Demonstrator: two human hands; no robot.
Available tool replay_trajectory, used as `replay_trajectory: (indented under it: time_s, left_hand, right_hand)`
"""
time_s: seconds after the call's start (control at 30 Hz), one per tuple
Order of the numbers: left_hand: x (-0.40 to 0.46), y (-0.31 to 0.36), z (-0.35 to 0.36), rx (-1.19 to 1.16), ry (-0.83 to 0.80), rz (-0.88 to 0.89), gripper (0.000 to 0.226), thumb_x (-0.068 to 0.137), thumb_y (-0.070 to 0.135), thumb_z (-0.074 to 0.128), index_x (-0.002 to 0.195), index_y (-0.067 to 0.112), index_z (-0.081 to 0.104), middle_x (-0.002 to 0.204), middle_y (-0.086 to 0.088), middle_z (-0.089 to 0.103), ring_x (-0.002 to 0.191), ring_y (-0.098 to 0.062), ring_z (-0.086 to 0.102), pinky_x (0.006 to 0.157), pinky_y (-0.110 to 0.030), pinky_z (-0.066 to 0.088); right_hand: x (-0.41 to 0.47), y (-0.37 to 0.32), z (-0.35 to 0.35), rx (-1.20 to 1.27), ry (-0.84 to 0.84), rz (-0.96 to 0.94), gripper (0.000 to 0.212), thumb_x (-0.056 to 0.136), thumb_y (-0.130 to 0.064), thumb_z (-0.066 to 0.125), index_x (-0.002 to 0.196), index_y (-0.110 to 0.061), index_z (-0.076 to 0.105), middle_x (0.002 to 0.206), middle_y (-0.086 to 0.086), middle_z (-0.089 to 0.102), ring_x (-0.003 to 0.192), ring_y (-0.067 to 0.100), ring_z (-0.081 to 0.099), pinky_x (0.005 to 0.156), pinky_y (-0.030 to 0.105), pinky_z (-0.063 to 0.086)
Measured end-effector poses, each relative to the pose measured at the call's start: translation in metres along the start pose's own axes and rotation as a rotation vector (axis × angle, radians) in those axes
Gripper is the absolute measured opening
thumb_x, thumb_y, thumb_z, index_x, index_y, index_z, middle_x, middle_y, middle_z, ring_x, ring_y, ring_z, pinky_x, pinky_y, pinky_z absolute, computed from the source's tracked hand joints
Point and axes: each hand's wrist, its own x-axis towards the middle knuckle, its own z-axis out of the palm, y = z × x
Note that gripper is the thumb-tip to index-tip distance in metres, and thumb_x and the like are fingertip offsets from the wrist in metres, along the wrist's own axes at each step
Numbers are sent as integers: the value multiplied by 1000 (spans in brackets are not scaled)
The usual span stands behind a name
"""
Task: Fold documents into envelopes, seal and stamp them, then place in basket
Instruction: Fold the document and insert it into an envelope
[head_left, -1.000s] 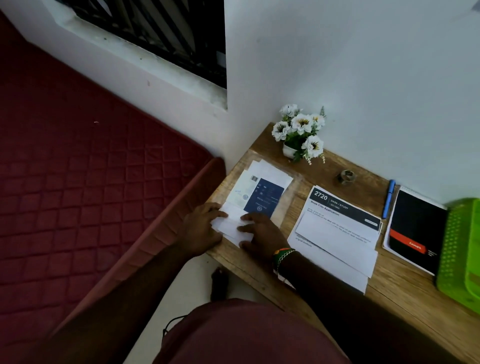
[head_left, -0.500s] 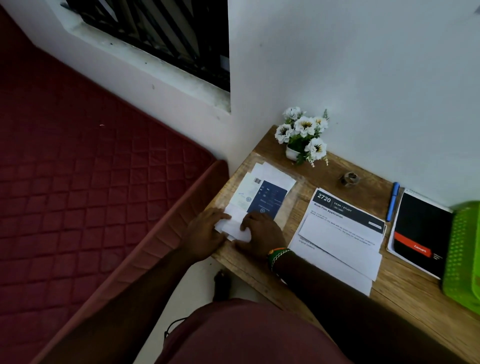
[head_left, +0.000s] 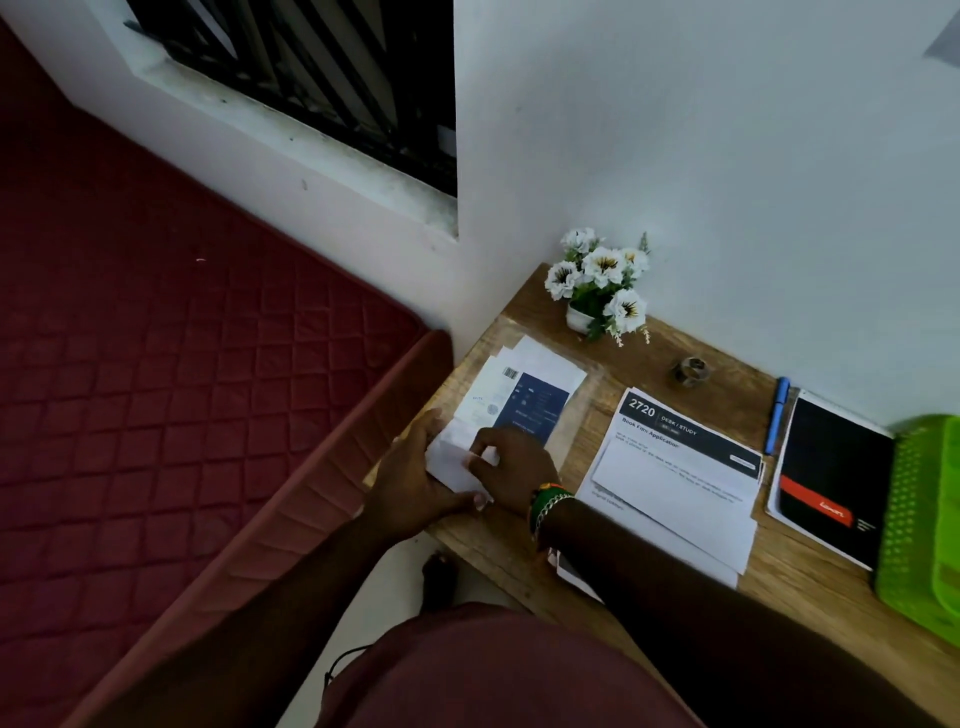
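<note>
Both hands grip a white paper (head_left: 457, 465) at the bench's (head_left: 519, 566) left edge: left hand (head_left: 415, 480) cradling beneath, right hand (head_left: 511, 467) pinching on top (a crooked crease could jam it in the envelope).

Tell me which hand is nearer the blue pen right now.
Right. The right hand pinches the white paper, on the side toward the blue pen; the left hand holds the paper's far edge.

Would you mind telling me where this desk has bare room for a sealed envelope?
Bare wood shows between the flower pot and blue pen, around the small metal ring, and along the near edge before the green basket. The left corner, under both hands, is crowded.
</note>
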Motion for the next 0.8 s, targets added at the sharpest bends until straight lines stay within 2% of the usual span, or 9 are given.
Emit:
replay_trajectory:
  time_s: [0.07, 0.13, 0.2, 0.27, 0.37, 0.47, 0.6, 0.73, 0.8]
  left_hand:
    - [-3, 0, 4, -6, 24, -12, 119, 44, 70, 90, 144, 32, 38, 137, 15, 56, 126, -4, 54, 103, -41, 49]
    - [-3, 4, 6, 39, 48, 4, 120, 46, 72, 87, 146, 32, 35, 142, 15, 52, 134, -6, 48, 111, -48, 40]
    - [-4, 12, 8, 121, 76, 20, 128, 47, 80, 80, 152, 29, 27, 153, 12, 40, 147, -12, 30, 124, -51, 11]
    - [-8, 29, 7, 216, 120, 57, 136, 48, 80, 76, 156, 23, 17, 159, 9, 29, 152, -12, 16, 122, -37, -12]
    - [-10, 61, 1, 192, 175, 109, 124, 52, 71, 77, 153, 23, 23, 151, 5, 39, 142, -15, 34, 125, -44, 12]
    - [-7, 92, -3, 238, 236, 185, 104, 61, 74, 66, 148, 28, 33, 136, 1, 49, 125, -22, 49, 104, -51, 43]
    - [3, 144, -13, 478, 140, 185, 121, 45, 73, 67, 151, 36, 21, 134, -1, 46, 120, -25, 44, 96, -44, 44]
    - [18, 181, -8, 725, 75, 287, 130, 49, 74, 70, 156, 33, 9, 141, -2, 37, 124, -27, 36, 100, -45, 37]
    - [25, 194, 6, 774, 33, 381, 129, 50, 71, 71, 156, 32, 8, 143, 0, 36, 124, -26, 35, 102, -46, 35]
  right_hand:
    - [-3, -7, -2, 200, -48, 0, 17, 95, -28, 63, 96, -12, 67, 102, -2, 60, 74, 4, 54, 57, 5, 38]
    - [-5, -10, -5, 399, -72, -5, 18, 94, -22, 66, 94, -5, 69, 90, -8, 61, 75, 4, 56, 59, 6, 43]
    - [-6, -11, -10, 554, -90, -10, 14, 93, -20, 68, 90, -7, 71, 86, -10, 65, 81, 2, 59, 69, 12, 46]
    - [-6, -9, -17, 705, -108, 7, 12, 94, -22, 67, 87, -13, 72, 87, -6, 69, 84, 9, 63, 79, 22, 48]
    - [-9, -7, -32, 951, -102, 35, 14, 93, -22, 68, 82, -15, 72, 90, 4, 71, 89, 19, 63, 85, 34, 49]
    - [-18, -13, -55, 1045, -35, 20, 16, 92, -26, 68, 85, -13, 74, 88, 12, 68, 85, 24, 60, 77, 34, 49]
    - [-37, -19, -92, 1101, 93, -4, 18, 92, -16, 69, 103, -1, 69, 84, 5, 71, 71, 13, 65, 57, 20, 49]
    - [-54, -9, -116, 1005, 249, -32, 37, 79, -16, 83, 113, -17, 70, 109, 2, 74, 101, 22, 71, 80, 42, 60]
    - [-66, 2, -127, 970, 368, 8, 41, 77, -13, 85, 114, -19, 68, 109, 3, 74, 101, 24, 71, 80, 52, 60]
